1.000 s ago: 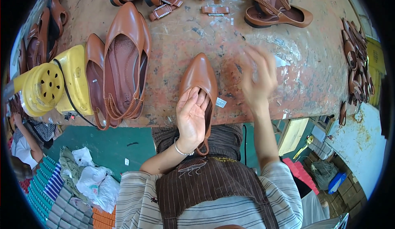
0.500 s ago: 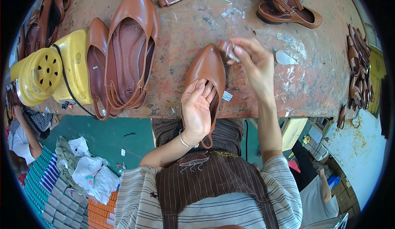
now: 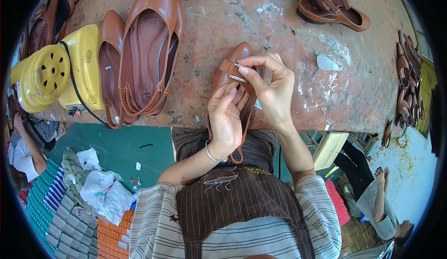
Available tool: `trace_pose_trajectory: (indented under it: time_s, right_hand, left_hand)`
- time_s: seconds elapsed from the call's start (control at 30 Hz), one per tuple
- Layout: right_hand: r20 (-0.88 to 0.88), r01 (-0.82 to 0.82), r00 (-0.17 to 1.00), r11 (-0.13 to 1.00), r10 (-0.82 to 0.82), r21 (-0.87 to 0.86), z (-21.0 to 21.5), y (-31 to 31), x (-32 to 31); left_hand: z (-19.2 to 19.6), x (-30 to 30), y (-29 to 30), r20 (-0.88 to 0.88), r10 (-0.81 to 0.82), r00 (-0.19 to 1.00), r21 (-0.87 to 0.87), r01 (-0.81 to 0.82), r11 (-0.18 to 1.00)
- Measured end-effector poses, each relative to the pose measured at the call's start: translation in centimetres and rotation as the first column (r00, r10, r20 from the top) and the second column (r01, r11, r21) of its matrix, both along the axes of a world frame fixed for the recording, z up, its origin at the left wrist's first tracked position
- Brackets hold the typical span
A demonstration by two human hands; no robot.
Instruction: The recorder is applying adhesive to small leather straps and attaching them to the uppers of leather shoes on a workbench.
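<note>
Where the stained workbench (image 3: pixel 288 21) meets its left end, sits a yellow fan-like appliance (image 3: pixel 51 75), then two tan slingback shoes (image 3: pixel 139 54) lying soles-down. Further right, at the bench's near edge, rests a brown pointed shoe (image 3: pixel 231 75), heel hanging over the edge. Cupped under its middle by the left hand (image 3: pixel 226 119), fingers curled closed around the sides. Looks light, with soft bendable leather; best gripped at the stiffer sole. Pinched by the right hand (image 3: pixel 274 89): a small glittering trim strip (image 3: pixel 237 78), between thumb and forefinger, pressed onto the strap across the toe. Farther right, a brown sandal (image 3: pixel 333 5).
</note>
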State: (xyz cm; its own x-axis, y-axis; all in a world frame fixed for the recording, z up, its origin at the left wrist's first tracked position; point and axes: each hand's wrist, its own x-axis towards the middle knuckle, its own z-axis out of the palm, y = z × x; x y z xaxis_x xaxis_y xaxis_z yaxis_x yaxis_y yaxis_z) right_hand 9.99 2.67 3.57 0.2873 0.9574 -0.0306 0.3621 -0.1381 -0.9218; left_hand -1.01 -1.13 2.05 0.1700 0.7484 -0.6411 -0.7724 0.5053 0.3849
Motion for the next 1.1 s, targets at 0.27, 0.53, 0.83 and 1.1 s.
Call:
trace_pose_trajectory:
  time_s: [0.27,0.53,0.83,1.1]
  right_hand:
    - [0.063,-0.018,0.998,1.000,0.017,0.017,-0.4,-0.2,-0.3]
    - [0.135,-0.027,0.990,1.000,0.026,0.006,-0.5,0.0,0.2]
    - [0.118,-0.066,0.989,0.981,0.089,-0.184,-0.4,0.3,0.7]
    - [-0.381,0.362,0.863,0.932,-0.331,0.010,-3.7,-6.3,2.9]
  left_hand:
    - [0.0,0.0,0.0,0.000,0.009,1.000,-0.020,-0.009,1.000]
    - [0.1,0.2,0.7,-0.030,-0.055,0.998,-0.052,0.053,0.997]
    - [0.6,0.2,1.9,0.014,-0.084,0.996,-0.102,0.085,0.991]
    - [2.0,0.9,2.1,-0.117,-0.106,0.987,-0.051,0.101,0.994]
